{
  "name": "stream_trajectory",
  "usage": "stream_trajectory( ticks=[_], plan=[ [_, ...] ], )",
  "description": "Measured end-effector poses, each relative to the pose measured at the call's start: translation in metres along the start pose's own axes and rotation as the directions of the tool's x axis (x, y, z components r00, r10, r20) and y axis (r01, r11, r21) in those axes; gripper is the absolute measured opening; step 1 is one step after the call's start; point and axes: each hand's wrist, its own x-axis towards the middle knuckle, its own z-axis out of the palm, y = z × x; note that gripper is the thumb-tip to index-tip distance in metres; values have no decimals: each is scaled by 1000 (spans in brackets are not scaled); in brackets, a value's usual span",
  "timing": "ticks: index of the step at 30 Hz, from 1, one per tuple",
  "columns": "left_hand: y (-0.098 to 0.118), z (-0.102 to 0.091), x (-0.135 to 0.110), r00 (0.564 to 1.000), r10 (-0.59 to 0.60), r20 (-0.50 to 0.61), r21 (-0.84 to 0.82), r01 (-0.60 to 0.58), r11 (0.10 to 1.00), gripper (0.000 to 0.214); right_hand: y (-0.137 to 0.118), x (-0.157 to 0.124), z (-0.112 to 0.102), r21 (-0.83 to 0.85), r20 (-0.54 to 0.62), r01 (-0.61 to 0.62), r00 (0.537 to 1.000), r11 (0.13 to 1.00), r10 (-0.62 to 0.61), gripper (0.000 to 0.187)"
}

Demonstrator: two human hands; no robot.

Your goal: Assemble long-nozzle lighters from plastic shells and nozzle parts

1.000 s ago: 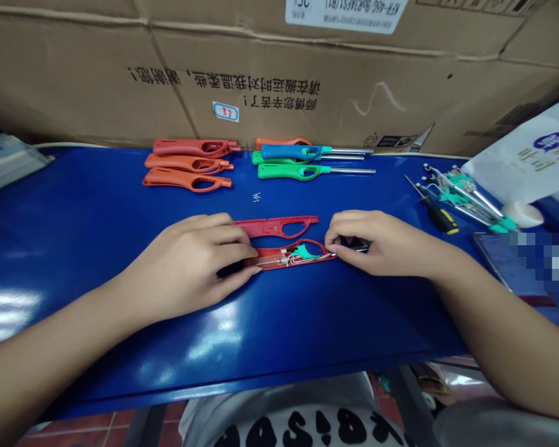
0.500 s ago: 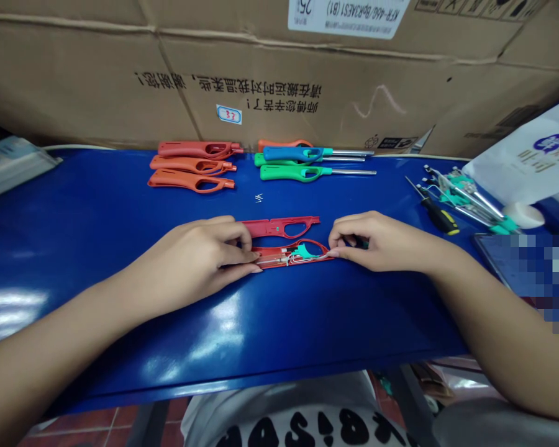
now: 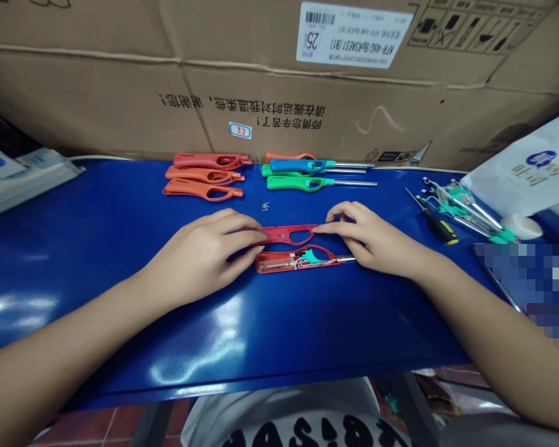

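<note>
The loose red half of a lighter casing (image 3: 280, 235) lies inner side up on the blue table. My left hand (image 3: 209, 251) holds its left end between thumb and fingers. At its right tip are the fingertips of my right hand (image 3: 370, 239), closed on that narrow end. Just below, the other red casing half (image 3: 265, 266) lies with parts inside: a clear tube, white wires and a teal trigger (image 3: 313, 255). A metal barrel (image 3: 345, 259) sticks out of its right end, partly hidden under my right hand.
Red and orange casings (image 3: 204, 189) are at the back left; assembled lighters (image 3: 291, 182) are right of them. Tiny screws (image 3: 265, 207) lie between. A screwdriver (image 3: 440, 226), barrel assemblies (image 3: 470, 208) and a white bag (image 3: 522, 161) are at right. A cardboard box (image 3: 242, 81) stands behind.
Both hands have left the filled casing half and moved up to the loose half. My right hand no longer covers the filled half's right end, and its barrel now shows.
</note>
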Motion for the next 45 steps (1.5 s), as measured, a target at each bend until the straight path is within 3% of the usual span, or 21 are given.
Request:
stream_trajectory(
  ticks=[6,11,16,18,21,24,27,31,33,36,38,41,45],
  plan=[
    [-18,9,-1,998,-6,66,41,3,999,29,3,-1,1,-47,1,2,1000,999,-2,33],
    [-19,14,0,1000,-10,27,-18,11,1000,30,-2,2,0,9,8,-47,999,999,47,17],
    [-6,8,2,983,-175,-61,-167,163,972,29,-7,2,1,94,-52,-151,986,984,157,15],
    [0,6,4,954,-298,-30,-310,275,910,27,-9,1,1,119,-93,-175,978,977,186,30],
    [7,4,7,892,-436,123,-559,425,712,29,-14,1,0,63,-98,-111,988,992,117,48],
    [8,4,10,852,-438,288,-687,502,526,31,-20,0,-2,17,-64,-34,997,999,35,42],
    [6,3,11,835,-432,342,-710,530,463,34,-25,0,-5,41,-59,1,998,999,2,39],
    [8,2,9,856,-437,276,-691,493,529,33,-29,1,-9,86,-38,-30,999,996,34,35],
    [11,2,7,899,-400,176,-629,415,658,33,-30,1,-9,95,-27,-72,997,993,75,34],
    [13,4,3,971,-239,18,-428,223,876,38,-32,0,-8,84,-22,-111,993,990,114,35],
    [13,6,0,991,-126,-35,-280,111,954,39,-32,0,-7,68,-13,-114,993,991,116,34],
    [12,8,-3,998,-23,-53,-132,16,991,41,-32,0,-5,53,18,-96,995,994,96,32],
    [10,9,-3,999,37,-28,-93,-39,995,37,-32,2,-5,56,64,-78,995,995,74,31]
  ],
)
